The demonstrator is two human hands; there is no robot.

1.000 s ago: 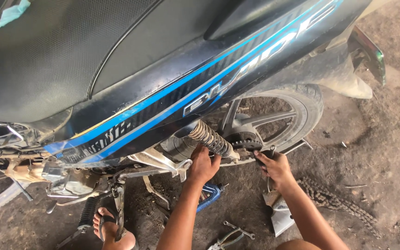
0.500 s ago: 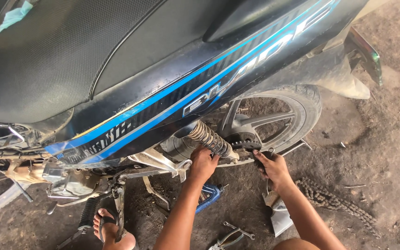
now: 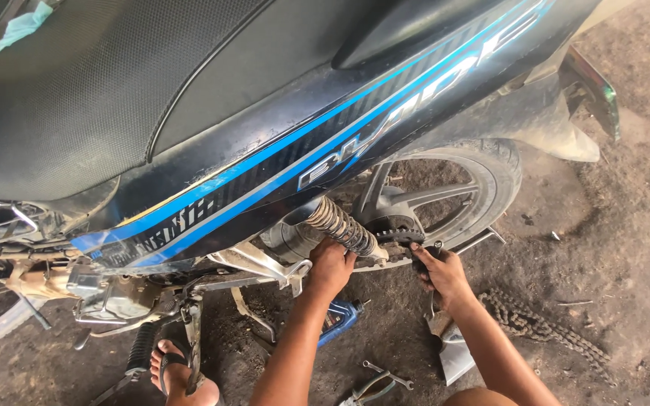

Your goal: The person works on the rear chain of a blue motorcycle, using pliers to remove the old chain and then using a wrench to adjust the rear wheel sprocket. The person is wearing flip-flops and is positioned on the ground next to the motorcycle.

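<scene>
crouching beside a black motorcycle [image 3: 212,113] with blue and silver stripes, a person reaches both bare hands under its side panel toward the rear wheel [image 3: 460,188]. the left hand [image 3: 330,268] sits just below the lower end of the rear shock absorber [image 3: 340,225], fingers curled against the metal there; whether it grips anything cannot be told. the right hand [image 3: 439,272] is to the right of it, near the wheel hub [image 3: 394,225], its fingers closed around a small dark part [image 3: 417,259] beside the rear sprocket, too small to name.

a loose drive chain [image 3: 543,327] lies on the dirt floor [image 3: 626,248] to the right of the right forearm, apart from it. a blue oil bottle [image 3: 338,319] lies on the ground between the two forearms, just right of the left arm. nearer the camera, pliers [image 3: 374,383] rest on the dirt. a pale metal cover [image 3: 453,353] lies under the right forearm. at the near left, a foot in a sandal [image 3: 174,372] stands next to the kickstart lever [image 3: 141,349] and the footrest bracket [image 3: 261,263].
</scene>
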